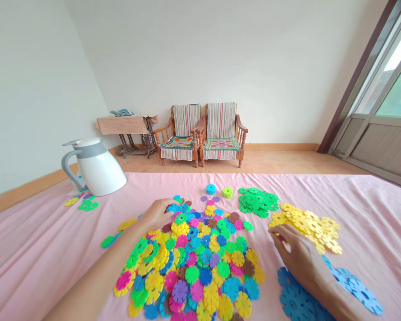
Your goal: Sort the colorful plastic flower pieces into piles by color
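Observation:
A mixed heap of slotted plastic snowflake discs (pixel 196 272) in many colours lies on the pink cloth in front of me. My left hand (pixel 158 214) reaches to the far left edge of this heap, its fingers stretched over blue and brown discs and partly hidden. My right hand (pixel 296 247) is at the near left edge of a pile of yellow discs (pixel 307 223), thumb and fingers bent together on a yellow disc there. Large blue discs (pixel 296 298) lie under my right wrist and forearm. Behind the yellow pile is a heap of green discs (pixel 258 201).
Small stacks of blue discs (pixel 210 189) and lime-green discs (pixel 227 192) stand beyond the heap. A white jug (pixel 102 171) with a grey handle is at the far left, near loose discs (pixel 87 204). Two wooden armchairs (pixel 221 129) and a cloth-covered sewing table (pixel 122 125) stand against the wall.

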`<state>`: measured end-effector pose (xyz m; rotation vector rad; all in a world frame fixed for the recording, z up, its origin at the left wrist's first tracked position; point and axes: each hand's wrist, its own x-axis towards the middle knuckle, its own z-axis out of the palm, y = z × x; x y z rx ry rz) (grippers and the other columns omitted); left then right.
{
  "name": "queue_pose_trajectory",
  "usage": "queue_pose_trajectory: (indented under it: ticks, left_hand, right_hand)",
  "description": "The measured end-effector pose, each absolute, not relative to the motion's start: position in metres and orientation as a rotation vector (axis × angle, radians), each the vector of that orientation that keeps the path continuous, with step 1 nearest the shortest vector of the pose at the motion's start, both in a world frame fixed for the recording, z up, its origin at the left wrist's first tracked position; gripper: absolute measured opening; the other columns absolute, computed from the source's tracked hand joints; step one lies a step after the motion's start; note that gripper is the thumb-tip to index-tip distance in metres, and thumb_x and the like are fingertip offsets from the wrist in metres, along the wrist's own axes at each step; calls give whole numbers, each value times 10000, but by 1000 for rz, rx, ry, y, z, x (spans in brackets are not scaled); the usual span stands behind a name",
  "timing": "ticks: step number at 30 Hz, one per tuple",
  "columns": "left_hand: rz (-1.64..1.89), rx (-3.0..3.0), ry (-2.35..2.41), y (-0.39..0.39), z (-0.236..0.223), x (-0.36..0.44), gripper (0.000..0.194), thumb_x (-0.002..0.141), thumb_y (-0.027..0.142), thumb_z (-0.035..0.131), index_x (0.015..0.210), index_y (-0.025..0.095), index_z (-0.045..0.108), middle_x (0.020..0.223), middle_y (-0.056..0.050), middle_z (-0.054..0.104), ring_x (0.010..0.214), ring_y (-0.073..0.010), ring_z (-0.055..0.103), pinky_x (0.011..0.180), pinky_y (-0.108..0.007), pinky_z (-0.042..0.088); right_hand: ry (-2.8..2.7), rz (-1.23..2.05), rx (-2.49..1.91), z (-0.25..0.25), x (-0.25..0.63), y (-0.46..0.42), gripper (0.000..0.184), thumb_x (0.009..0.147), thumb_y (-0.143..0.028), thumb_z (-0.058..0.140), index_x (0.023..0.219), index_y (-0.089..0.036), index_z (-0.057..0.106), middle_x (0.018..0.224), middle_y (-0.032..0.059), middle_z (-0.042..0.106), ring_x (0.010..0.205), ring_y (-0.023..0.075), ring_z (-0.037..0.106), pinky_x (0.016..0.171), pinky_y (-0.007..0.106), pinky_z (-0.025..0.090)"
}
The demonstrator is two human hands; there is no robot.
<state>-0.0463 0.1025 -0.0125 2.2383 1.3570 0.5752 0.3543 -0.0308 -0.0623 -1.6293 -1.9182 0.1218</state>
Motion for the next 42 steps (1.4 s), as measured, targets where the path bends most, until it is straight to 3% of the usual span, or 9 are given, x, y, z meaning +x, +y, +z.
queue_pose_trajectory:
  ticks: [6,13,18,22,26,33,37,42]
  left_hand:
    - [620,1985,1272,99,-6,-35,428,737,344,572,1113,143,610,1137,-100,662,926,-229,657,765,-306,521]
    - [569,1835,1159,92,-5,-1,362,770,337,557,1070,141,608,1112,-100,652,627,-149,678,657,-289,525]
    - [561,1808,1006,76,3,35,217,712,254,608,893,136,636,910,-63,681,732,-170,657,647,-256,514]
    - [557,1786,886,56,5,67,176,764,290,586,838,135,628,755,-22,649,699,-147,631,670,-249,502]
    - [594,1765,802,33,2,97,155,785,271,587,827,140,658,775,-30,648,732,-153,629,680,-247,499]
    - [717,1583,758,8,-11,128,192,816,309,581,942,174,636,798,-39,650,654,-157,658,603,-261,545]
    - [779,1663,859,4,-11,119,135,820,253,546,892,176,630,795,-33,659,672,-156,661,586,-234,526]
    - [715,1979,1079,-4,3,83,156,772,175,534,836,194,675,760,-27,691,702,-170,649,646,-249,494]
  right_hand:
    - [-1920,126,-1629,-64,355,-30,249,937,-335,386,955,-218,605,951,52,664,828,177,652,752,309,510]
    - [-1925,126,-1610,-59,350,-32,251,943,-319,370,954,-219,600,955,61,659,825,180,649,745,315,511]
    - [-1908,121,-1595,-53,345,-34,239,939,-302,378,921,-212,599,923,66,659,816,191,644,746,333,506]
    - [-1903,142,-1515,-40,332,-41,232,939,-278,383,912,-218,605,932,64,659,843,192,644,752,323,501]
    - [-1894,239,-1419,-23,312,-52,206,935,-285,417,977,-233,612,915,47,660,812,175,636,724,293,498]
    - [-1840,424,-1377,-18,292,-60,204,914,-319,469,802,-210,600,741,13,624,684,149,582,644,265,470]
    - [-1790,491,-1416,-15,300,-55,234,902,-330,471,754,-199,595,679,-2,608,638,135,563,610,250,461]
    - [-1812,529,-1509,-3,335,-51,227,873,-324,469,911,-193,651,666,-8,617,591,128,553,543,236,450]
